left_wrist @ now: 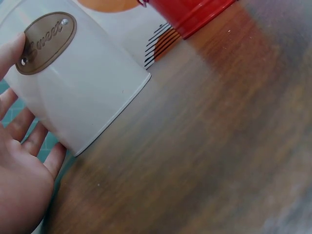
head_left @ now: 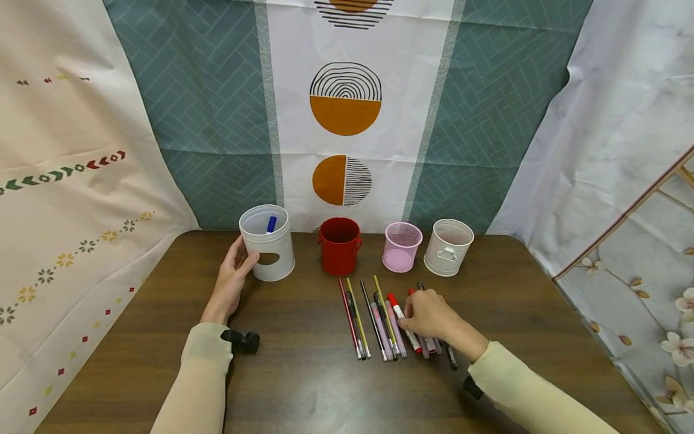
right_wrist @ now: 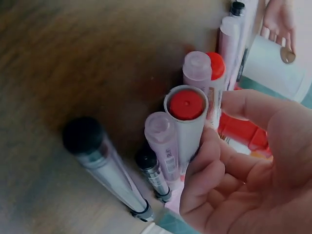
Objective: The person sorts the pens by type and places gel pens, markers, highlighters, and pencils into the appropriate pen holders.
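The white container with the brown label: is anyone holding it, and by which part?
Yes, the left hand holds the white container by its left side wall, thumb at the brown label, fingers round the side.

Left sleeve point(head_left: 199, 377) and right sleeve point(head_left: 534, 389): pale yellow. Black knobbed device point(head_left: 242, 342) sits beside the left; black piece point(head_left: 473, 388) shows beside the right.

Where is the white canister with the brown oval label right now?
In the head view, the white canister stands at the back left of the wooden table, left of the red bucket, with the left hand holding its left side.
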Motion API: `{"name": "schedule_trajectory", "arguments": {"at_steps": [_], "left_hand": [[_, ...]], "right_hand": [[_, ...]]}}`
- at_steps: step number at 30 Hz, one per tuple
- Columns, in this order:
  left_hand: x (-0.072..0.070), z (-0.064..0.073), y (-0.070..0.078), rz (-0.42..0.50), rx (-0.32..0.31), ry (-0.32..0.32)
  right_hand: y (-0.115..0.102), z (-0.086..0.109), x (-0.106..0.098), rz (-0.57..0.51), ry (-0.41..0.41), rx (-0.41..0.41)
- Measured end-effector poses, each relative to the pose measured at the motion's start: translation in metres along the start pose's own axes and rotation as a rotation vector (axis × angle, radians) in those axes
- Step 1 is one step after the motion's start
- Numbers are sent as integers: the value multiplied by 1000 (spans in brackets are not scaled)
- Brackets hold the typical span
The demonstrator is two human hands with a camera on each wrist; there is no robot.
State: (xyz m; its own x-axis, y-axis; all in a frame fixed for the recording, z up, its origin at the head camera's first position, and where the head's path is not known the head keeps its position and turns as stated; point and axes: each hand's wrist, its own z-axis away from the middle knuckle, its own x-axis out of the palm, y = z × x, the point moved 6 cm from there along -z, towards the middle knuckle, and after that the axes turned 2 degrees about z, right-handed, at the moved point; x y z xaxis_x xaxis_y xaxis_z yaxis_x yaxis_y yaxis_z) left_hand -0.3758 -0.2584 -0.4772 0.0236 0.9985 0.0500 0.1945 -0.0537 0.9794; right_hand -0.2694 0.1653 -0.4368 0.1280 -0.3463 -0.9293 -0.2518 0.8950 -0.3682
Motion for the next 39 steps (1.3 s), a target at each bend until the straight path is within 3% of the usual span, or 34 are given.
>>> {"name": "schedule_trajectory", "arguments": {"at_steps": [8, 21, 31, 39], "left_hand": [[1, -2, 0, -3, 9, -9], [-2, 0, -1, -5, 10, 0], [1, -1, -1, 4, 26, -5], [0, 0, -2, 1, 24, -6]], "right_hand": [[7, -4, -11, -150, -28, -44], [1, -23, -23, -535, -72, -70], [-29, -43, -36, -720, 3, -113], [-68, -76, -44, -863, 86, -161]]}}
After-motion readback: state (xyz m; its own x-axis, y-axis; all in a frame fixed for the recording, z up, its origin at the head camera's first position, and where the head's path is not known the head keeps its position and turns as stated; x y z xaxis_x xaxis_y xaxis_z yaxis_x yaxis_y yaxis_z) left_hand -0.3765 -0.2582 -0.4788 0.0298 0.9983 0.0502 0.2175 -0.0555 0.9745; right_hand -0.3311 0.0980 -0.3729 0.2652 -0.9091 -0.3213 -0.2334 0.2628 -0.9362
